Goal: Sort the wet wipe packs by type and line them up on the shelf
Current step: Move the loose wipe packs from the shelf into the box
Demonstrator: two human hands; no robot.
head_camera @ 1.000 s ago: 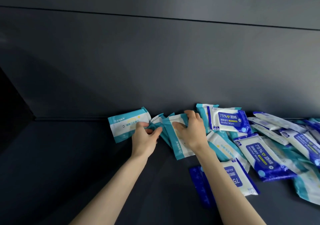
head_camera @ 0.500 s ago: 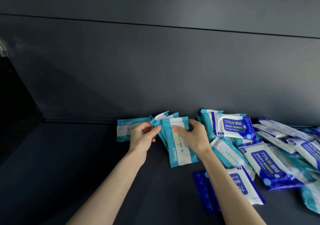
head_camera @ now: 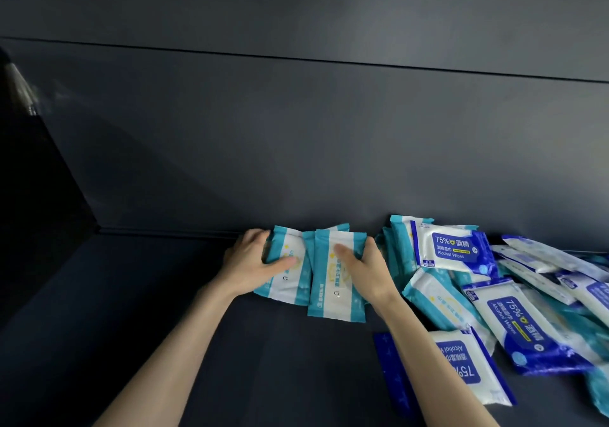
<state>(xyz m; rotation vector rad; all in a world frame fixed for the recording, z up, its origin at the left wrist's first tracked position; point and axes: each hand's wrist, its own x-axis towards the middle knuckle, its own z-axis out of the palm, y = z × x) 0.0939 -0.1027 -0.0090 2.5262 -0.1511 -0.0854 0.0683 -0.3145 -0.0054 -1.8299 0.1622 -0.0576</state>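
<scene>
- Teal-and-white plastic wet wipe packs [head_camera: 336, 275]: left hand [head_camera: 253, 263] and right hand [head_camera: 367, 270] each pinch one, fingers hidden behind.
- Blue-and-white alcohol wipe packs [head_camera: 514, 324] cut off at the right edge.
- Dark shelf [head_camera: 148, 295] lies open leftward.

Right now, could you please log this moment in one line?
left hand: grips left teal pack | right hand: grips right teal pack | other packs: mixed pile

The left pack [head_camera: 290, 281] has teal bands on both sides and a white middle with small yellow marks. The middle pack [head_camera: 333, 295] shows the same teal and white pattern. The alcohol pack [head_camera: 451, 245] is white with a royal blue label, white letters and a thin yellow stripe. A blue strip [head_camera: 392, 374] carries small pale crosses. The shelf [head_camera: 164, 295] and the back wall [head_camera: 296, 146] are dark slate grey.
</scene>
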